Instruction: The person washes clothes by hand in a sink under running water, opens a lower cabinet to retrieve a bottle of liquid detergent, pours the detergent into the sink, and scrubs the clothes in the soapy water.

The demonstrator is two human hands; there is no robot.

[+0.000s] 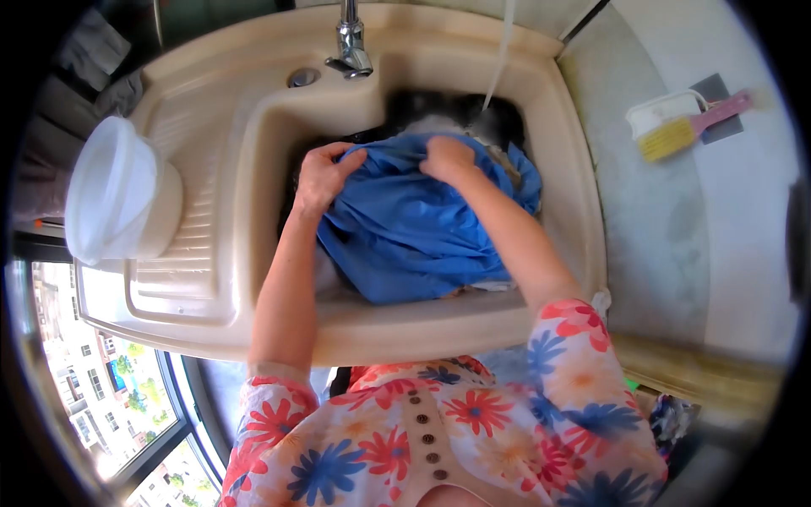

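Note:
A blue cloth (414, 228) lies bunched in the beige sink basin (262, 211), over dark and pale fabric. My left hand (325, 176) pinches the cloth's upper left edge between thumb and fingers. Near the top middle of the cloth, my right hand (448, 159) is closed on a fold of it, its fingertips partly hidden. Behind the hands, black fabric (498, 118) sits at the back of the basin, where a thin pale hose (504, 51) hangs down into it.
A chrome faucet (351, 51) stands at the sink's back edge. On the ribbed drainboard at left rests a white plastic tub (127, 194). A brush with yellow bristles (667, 139) and a pink handle hangs at the right wall. A window is at lower left.

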